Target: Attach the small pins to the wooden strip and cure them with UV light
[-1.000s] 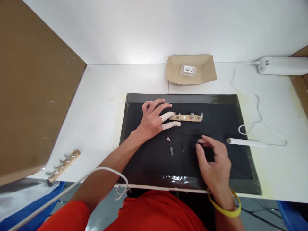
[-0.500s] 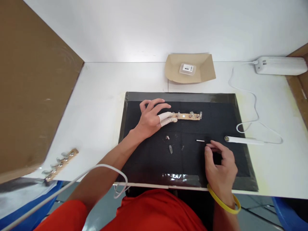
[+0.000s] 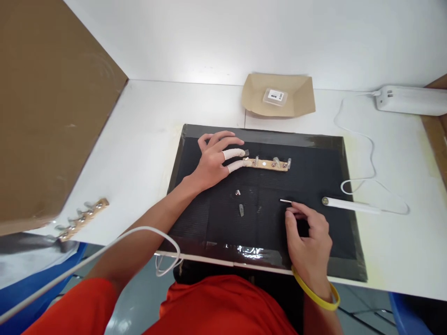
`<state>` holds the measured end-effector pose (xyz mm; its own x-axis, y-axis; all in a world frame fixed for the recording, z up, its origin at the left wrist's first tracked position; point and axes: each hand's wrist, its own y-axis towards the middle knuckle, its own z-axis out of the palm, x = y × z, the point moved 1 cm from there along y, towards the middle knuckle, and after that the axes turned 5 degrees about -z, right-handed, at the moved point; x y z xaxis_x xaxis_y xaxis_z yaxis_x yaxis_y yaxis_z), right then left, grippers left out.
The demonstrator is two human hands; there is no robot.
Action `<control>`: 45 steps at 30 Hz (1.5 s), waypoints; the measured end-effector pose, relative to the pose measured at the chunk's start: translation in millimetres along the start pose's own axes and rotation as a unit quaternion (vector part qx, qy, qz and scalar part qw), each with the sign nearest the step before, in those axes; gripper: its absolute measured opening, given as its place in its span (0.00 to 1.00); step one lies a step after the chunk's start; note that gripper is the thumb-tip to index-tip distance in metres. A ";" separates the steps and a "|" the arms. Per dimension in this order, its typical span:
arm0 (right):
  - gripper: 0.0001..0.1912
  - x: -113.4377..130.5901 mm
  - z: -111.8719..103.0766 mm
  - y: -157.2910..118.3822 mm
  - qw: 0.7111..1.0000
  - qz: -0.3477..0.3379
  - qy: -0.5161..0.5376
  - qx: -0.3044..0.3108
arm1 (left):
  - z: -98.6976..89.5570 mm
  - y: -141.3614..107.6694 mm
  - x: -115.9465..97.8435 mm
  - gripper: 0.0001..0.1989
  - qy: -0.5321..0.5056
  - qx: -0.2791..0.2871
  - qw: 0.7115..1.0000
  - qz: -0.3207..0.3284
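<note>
I see the left hand [image 3: 214, 160], wrapped finger and thumb parted, seemingly working at the left end of the wooden strip [image 3: 269, 164] on the black mat [image 3: 216, 218]; whether the right hand [image 3: 309, 232] grips the slim white stick [image 3: 285, 200], I can't tell. Next calls for delicate pinching.

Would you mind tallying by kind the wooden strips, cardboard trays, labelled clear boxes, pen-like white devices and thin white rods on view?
Wooden strips: 2
Thin white rod: 1
Cardboard tray: 1
Labelled clear box: 1
Pen-like white device: 1
Total: 6
</note>
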<state>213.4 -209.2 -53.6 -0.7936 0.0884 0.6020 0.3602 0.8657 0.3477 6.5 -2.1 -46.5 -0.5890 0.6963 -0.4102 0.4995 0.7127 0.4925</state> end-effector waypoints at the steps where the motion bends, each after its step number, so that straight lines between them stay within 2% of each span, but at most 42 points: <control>1: 0.10 -0.2 -0.2 0.3 1.000 -0.004 0.001 0.004 | 0.3 0.0 0.4 0.06 -0.007 0.001 1.000 0.004; 7: 0.10 -1.7 -1.0 0.3 1.000 -0.008 0.019 0.012 | 1.6 0.6 -0.3 0.06 -0.019 0.014 1.000 0.005; 11: 0.09 -2.1 -1.1 -0.1 0.999 -0.019 0.025 0.014 | -3.6 0.0 0.2 0.19 -0.014 0.023 1.000 -0.008; 14: 0.09 -1.6 -1.5 -0.1 0.999 -0.025 0.026 0.017 | -12.7 1.3 2.9 0.32 -0.014 0.096 0.995 -0.024; 16: 0.08 -1.3 -1.6 -0.3 0.999 -0.031 0.023 0.018 | -19.5 6.2 6.2 0.36 -0.012 0.168 0.985 -0.040; 22: 0.09 -2.6 -0.5 -1.4 0.998 -0.045 0.020 0.027 | -29.0 45.7 23.4 0.24 0.033 0.354 0.935 -0.001; 26: 0.08 -2.5 -0.3 -1.3 0.998 -0.058 0.023 0.024 | -25.0 69.2 29.0 0.17 0.053 0.400 0.913 0.055; 30: 0.09 -1.5 -1.3 -1.1 0.998 -0.059 0.022 0.026 | -19.2 75.2 26.1 0.14 0.068 0.391 0.914 0.088; 34: 0.09 -2.0 -1.8 -1.1 0.997 -0.062 0.018 0.030 | -23.5 73.8 23.2 0.08 0.075 0.346 0.928 0.114; 36: 0.09 -2.6 -1.7 -1.1 0.997 -0.064 0.018 0.033 | -31.6 71.6 23.1 0.06 0.070 0.311 0.940 0.119; 40: 0.10 -2.9 -1.5 -1.5 0.997 -0.066 0.023 0.032 | -47.6 59.8 20.0 0.09 0.066 0.231 0.964 0.115; 42: 0.10 -2.8 -1.3 -2.1 0.997 -0.065 0.022 0.032 | -48.7 49.9 14.8 0.09 0.078 0.174 0.976 0.102; 45: 0.10 -3.2 -1.2 -2.8 0.997 -0.069 0.021 0.031 | -40.4 32.8 3.9 0.06 0.097 0.094 0.986 0.096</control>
<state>215.5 -212.4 -55.7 -0.8115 -0.0537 0.5819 0.2166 0.8971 0.3850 -5.1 20.6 -0.9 -0.5734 0.8037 -0.1588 0.7122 0.5848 0.3882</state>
